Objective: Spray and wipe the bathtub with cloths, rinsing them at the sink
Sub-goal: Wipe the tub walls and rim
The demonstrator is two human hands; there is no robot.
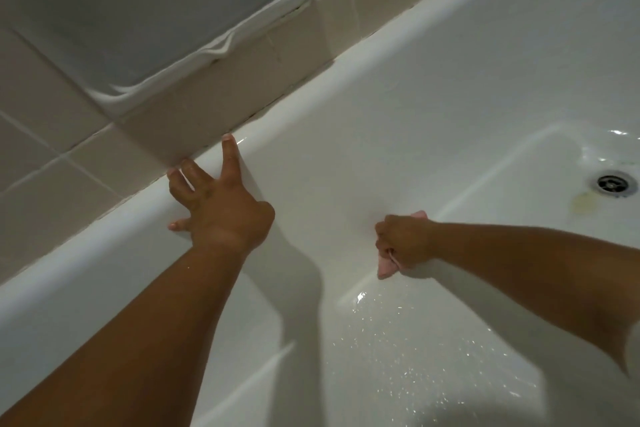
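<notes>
The white bathtub point(433, 87) fills most of the view, its far rim running diagonally against the tiled wall. My left hand point(214, 204) lies spread and flat on that rim, fingers straight and fingertips near the tile joint. My right hand point(403, 243) grips a bunched pink cloth point(387, 267) and holds it against the tub's inner side wall, low down near the floor. Only the cloth's ends show, one below the fist and one above it. Water droplets glisten on the tub floor below the cloth.
The drain point(612, 184) sits at the right edge with a yellowish stain beside it. A white recessed soap holder point(166, 21) is set in the beige wall tiles point(52, 121) above the rim.
</notes>
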